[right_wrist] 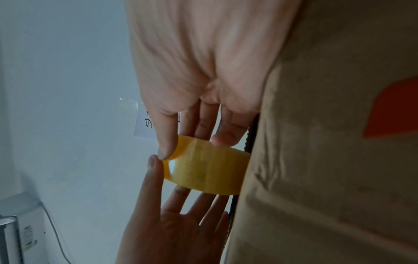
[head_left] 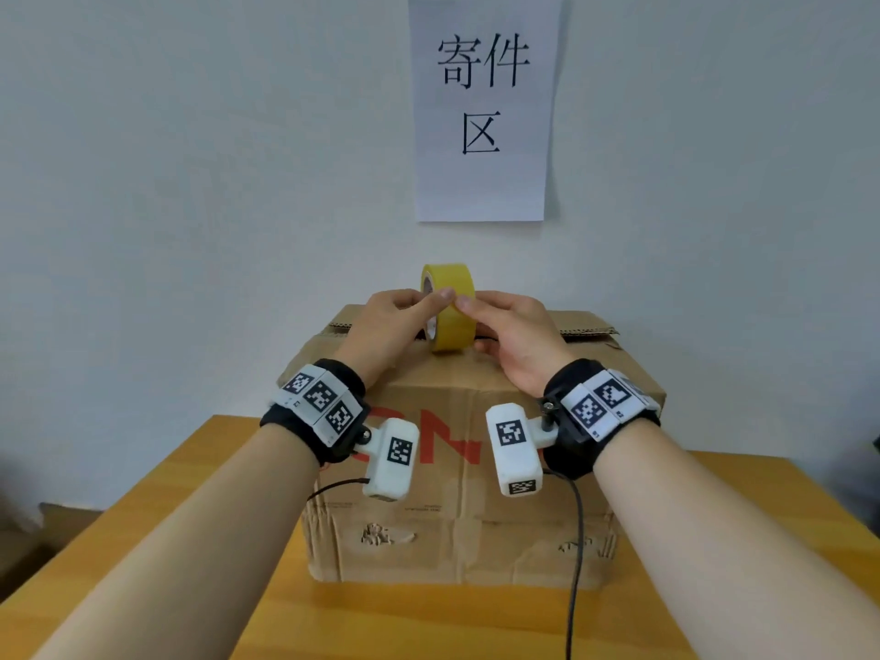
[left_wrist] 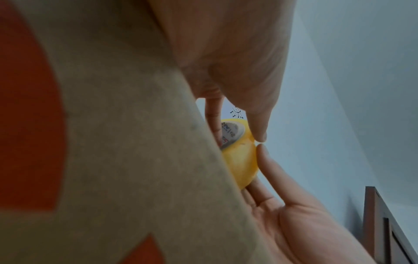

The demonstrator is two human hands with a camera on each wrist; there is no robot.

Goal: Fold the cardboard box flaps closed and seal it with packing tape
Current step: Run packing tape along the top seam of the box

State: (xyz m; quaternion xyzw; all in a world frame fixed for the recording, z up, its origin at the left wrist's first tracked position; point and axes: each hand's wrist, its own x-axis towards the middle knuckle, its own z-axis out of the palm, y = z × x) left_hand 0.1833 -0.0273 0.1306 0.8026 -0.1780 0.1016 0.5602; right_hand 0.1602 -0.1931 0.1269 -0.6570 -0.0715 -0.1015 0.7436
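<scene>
Two hands up on the cardboard box (head_left: 457, 469), which sits on the yellow wooden tabletop (head_left: 428, 621). The left hand (head_left: 385, 326) and right hand (head_left: 512, 335) both grip the yellow tape roll (head_left: 452, 321) standing on edge on top, thumbs meeting on its band. Fingers behind the roll are mostly hidden. Further back, a paper sign (head_left: 481, 111) on the pale wall.

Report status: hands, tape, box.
Left hand and right hand both hold tape roll, upright on closed box. No tape applied. Nothing obstructing.
</scene>
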